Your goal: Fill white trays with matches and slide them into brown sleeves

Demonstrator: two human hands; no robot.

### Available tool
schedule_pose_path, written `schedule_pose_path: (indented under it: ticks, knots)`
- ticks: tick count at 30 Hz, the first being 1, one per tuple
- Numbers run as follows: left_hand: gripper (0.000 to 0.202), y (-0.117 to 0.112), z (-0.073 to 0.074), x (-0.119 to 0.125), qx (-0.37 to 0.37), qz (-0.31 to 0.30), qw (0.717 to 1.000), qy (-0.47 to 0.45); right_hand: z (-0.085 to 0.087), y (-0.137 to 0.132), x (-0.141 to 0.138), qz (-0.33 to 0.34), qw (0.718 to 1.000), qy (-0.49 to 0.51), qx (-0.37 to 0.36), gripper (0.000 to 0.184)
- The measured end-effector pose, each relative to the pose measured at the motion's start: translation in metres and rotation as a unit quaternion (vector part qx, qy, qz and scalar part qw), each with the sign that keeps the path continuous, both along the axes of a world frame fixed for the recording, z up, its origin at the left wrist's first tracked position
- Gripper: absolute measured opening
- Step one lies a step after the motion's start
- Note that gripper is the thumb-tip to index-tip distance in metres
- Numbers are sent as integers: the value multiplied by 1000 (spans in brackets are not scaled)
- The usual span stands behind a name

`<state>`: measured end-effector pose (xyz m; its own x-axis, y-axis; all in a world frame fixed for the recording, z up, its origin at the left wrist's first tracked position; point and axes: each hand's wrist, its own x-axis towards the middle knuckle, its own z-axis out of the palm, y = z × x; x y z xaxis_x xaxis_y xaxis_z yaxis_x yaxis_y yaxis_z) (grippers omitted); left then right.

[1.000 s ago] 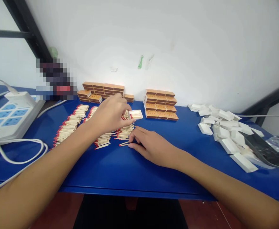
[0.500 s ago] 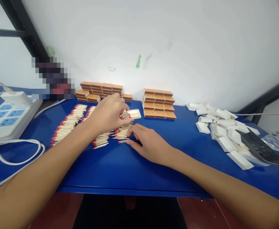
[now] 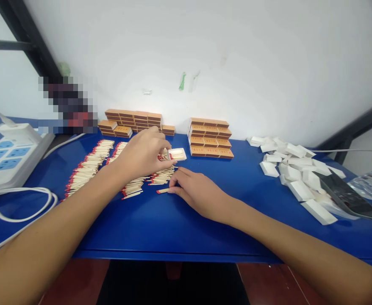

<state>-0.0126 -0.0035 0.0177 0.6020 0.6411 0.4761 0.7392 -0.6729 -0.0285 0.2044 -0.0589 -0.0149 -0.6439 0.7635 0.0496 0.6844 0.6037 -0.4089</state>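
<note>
My left hand is closed on a small white matchbox tray, gripping its left end between thumb and fingers. A few matches lie inside the tray. Just below it, my right hand pinches a few red-tipped matches, their heads pointing left, close to the blue tabletop. Between the hands lies a pile of loose matches, partly covered by my left hand. More matches lie in rows to the left, such as the long row and a shorter pile.
Stacked matchboxes stand against the wall, with another stack behind my left hand. White empty trays are heaped at right beside a dark phone. A power strip with a white cable lies at left.
My right hand has drawn a few matches from the front of the pile, slightly toward me. My left hand still holds the tray in nearly the same place.
</note>
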Motion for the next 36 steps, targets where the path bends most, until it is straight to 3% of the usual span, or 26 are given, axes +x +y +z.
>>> schedule_pose_path:
  ticks: [17, 24, 30, 36]
  knots:
    - [27, -4, -2, 5, -22, -23, 999, 0, 11, 33, 44, -59, 980, 12, 189, 11]
    - [25, -11, 0, 12, -75, -31, 997, -13, 13, 36, 45, -75, 972, 3, 223, 13]
    - [28, -16, -1, 17, -75, -48, 995, -35, 9, 36, 44, -47, 971, -2, 235, 13]
    - [27, -7, 0, 7, -29, -38, 998, -39, 8, 28, 36, -28, 958, 104, 264, 15]
